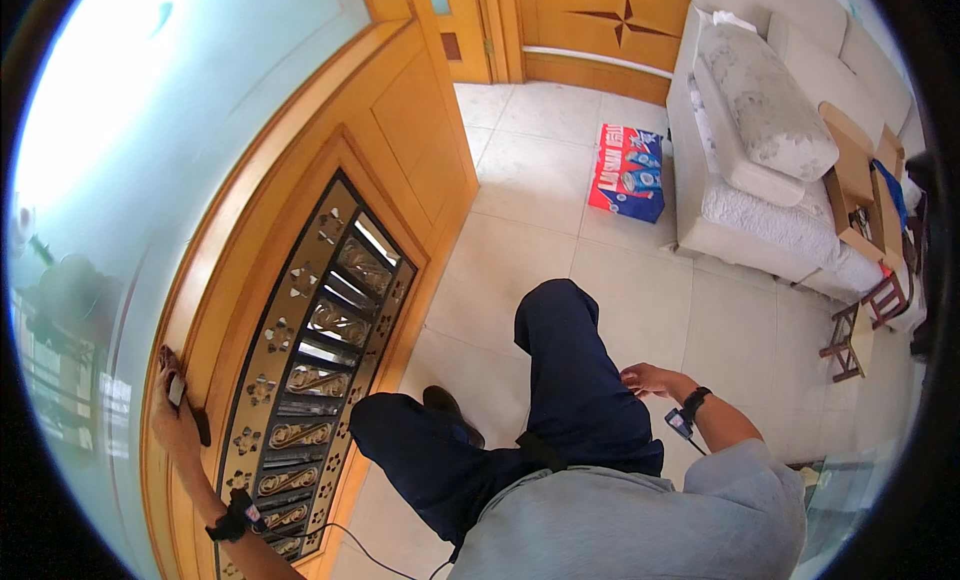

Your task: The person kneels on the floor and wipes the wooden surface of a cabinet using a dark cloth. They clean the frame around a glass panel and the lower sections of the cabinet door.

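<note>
My left hand (176,413) rests on the raised edge of a wooden panel (409,122) at the left, with a small light grey object (176,390) among its fingers; what that object is cannot be made out. Frosted glass (225,77) lies beyond the panel's upper rim, and a dark-framed metal grille (307,385) with scrollwork is set in its lower part. My right hand (649,379) hangs beside my right thigh, fingers loosely bent, with nothing seen in it. Both wrists wear black straps with small devices and cables.
A red and blue printed carton (628,173) lies on the tiled floor. At the right stand a pale sofa (750,220), an open cardboard box (855,178) and a small dark wooden stool (846,345). A wooden door (555,17) with a star inlay is at the back.
</note>
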`<state>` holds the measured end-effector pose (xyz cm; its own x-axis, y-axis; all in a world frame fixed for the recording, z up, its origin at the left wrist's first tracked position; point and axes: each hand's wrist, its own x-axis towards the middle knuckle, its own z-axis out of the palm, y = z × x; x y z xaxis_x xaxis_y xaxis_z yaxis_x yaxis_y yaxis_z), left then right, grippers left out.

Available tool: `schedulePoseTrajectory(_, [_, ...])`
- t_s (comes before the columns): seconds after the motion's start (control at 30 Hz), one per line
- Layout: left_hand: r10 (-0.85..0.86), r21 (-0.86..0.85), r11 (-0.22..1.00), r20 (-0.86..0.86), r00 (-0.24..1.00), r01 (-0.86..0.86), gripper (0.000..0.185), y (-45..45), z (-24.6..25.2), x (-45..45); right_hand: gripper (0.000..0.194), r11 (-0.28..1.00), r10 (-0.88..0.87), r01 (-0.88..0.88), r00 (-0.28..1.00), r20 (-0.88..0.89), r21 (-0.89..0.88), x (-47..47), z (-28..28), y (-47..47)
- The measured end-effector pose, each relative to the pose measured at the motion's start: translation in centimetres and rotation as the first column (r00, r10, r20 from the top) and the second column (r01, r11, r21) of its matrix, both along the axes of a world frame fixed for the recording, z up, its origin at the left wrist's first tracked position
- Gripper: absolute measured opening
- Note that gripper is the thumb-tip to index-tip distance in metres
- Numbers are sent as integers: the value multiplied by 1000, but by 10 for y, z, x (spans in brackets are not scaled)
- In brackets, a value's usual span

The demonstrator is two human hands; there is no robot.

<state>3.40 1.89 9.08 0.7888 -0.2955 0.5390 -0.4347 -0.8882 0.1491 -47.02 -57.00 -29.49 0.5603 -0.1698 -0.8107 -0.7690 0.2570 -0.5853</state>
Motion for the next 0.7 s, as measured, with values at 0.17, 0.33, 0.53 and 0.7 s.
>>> schedulePoseTrajectory(0.17, [-158,-113,984,-186,970,138,45,-40,5,19,39,937,343,-344,939,18,65,17,-43,-3])
schedulePoseTrajectory(0.33, [-347,-87,938,-220,912,336,50,-137,21,53,40,896,426,-411,902,-65,169,33,-73,-8])
schedulePoseTrajectory(0.53, [-363,17,926,-228,904,376,51,-244,23,104,42,840,540,-528,835,-102,120,41,-93,-16])
schedulePoseTrajectory(0.7, [-289,61,950,-198,937,306,56,-267,25,103,43,795,607,-601,781,-149,88,46,-97,-30])
